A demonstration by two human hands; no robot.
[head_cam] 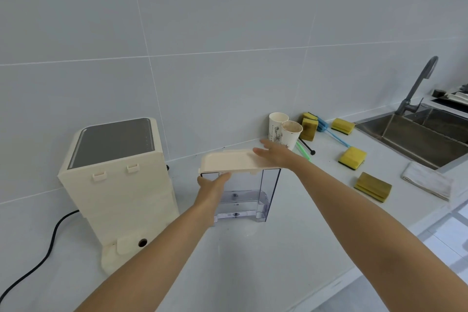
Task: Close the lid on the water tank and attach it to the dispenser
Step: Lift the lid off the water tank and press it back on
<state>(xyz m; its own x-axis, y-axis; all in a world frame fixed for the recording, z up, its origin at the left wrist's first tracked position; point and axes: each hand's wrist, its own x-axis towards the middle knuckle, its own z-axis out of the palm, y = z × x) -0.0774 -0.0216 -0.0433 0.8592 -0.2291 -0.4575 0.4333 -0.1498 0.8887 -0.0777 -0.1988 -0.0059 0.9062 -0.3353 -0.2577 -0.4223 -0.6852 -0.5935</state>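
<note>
On the tabletop [253, 261] the dispenser [119, 185] stands left by the back edge, the tank [253, 197] just right of it with the lid [230, 162] on top, cups [285, 132] and sponges [352, 158] behind and right, the sink [417, 134] at the far right.

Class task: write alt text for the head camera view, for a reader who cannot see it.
Two bare hands press a cream lid onto a clear water tank standing on a white counter: left hand at its near corner, right hand flat on top. A cream dispenser stands to the left; sponges, paper cups and a sink lie to the right.
</note>
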